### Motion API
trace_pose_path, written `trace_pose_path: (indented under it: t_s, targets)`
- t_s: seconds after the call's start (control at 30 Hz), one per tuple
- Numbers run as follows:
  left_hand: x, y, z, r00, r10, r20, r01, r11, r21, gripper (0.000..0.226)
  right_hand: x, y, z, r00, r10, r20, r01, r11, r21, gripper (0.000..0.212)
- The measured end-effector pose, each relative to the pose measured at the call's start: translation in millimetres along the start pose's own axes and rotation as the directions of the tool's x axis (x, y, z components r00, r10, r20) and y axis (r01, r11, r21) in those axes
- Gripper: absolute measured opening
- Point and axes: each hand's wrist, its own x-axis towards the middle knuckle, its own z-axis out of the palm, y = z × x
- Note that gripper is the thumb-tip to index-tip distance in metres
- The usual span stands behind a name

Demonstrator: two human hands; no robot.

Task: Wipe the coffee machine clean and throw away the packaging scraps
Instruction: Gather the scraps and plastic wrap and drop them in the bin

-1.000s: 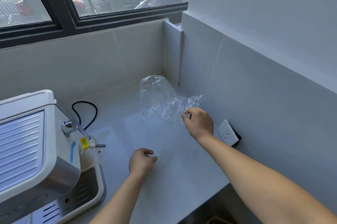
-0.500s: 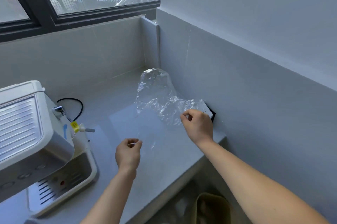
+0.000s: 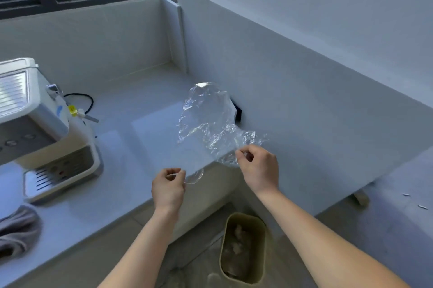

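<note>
Both hands hold a sheet of clear plastic film up over the counter edge. The right hand, at about 5 o'clock from the film's bulk, pinches a crumpled corner between thumb and fingertips; the left hand, at about 7 o'clock, is closed around a thin trailing edge that loops out beside its knuckles. The film billows upward toward 12 o'clock, near the wall, partly covering a dark socket behind it. It looks almost weightless, limp and crinkly, with no stiffness of its own, so it will likely drift and cling rather than drop cleanly; balling it tight in one fist before release seems the safer way to handle it. The gathered, wrinkled part near the right hand gives the firmest hold, while the smooth blown-out end would probably slip. A bin stands on the floor at 6 o'clock, directly below the hands, already holding some scraps. The coffee machine sits at 9 o'clock on the counter, and a grey cloth lies at 8 o'clock, untouched.
</note>
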Motion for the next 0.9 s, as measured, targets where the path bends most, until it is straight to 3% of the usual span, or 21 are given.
trace_pose_path:
  t_s: [0.33, 0.53, 0.67, 0.77, 0.9]
  targets:
    - [-82.1, -81.9, 17.7, 0.988, 0.002, 0.156, -0.035, 0.977, 0.209, 0.006, -104.8, 83.1, -35.4, 0.999, 0.037, -0.023, -0.038, 0.999, -0.028, 0.008]
    - [-84.5, -151.7, 7.3, 0.979, -0.14, 0.146, 0.071, 0.912, 0.403, 0.011, -164.6, 134.1, 3.1, 0.967, 0.25, 0.047, -0.241, 0.958, -0.155, 0.01]
    - [-78.1, -202.4, 6.8, 0.963, -0.248, 0.103, 0.168, 0.856, 0.489, 0.009, -191.0, 176.0, 38.8, 0.891, 0.44, 0.112, -0.407, 0.883, -0.232, 0.011]
    - [-74.8, -239.5, 22.0, 0.947, -0.302, 0.11, 0.207, 0.835, 0.509, 0.008, -203.2, 209.0, 68.4, 0.792, 0.587, 0.169, -0.523, 0.794, -0.309, 0.011]
    - [-70.2, -289.9, 51.4, 0.917, -0.378, 0.124, 0.263, 0.811, 0.522, 0.008, -215.4, 253.2, 112.4, 0.656, 0.727, 0.202, -0.675, 0.685, -0.275, 0.007]
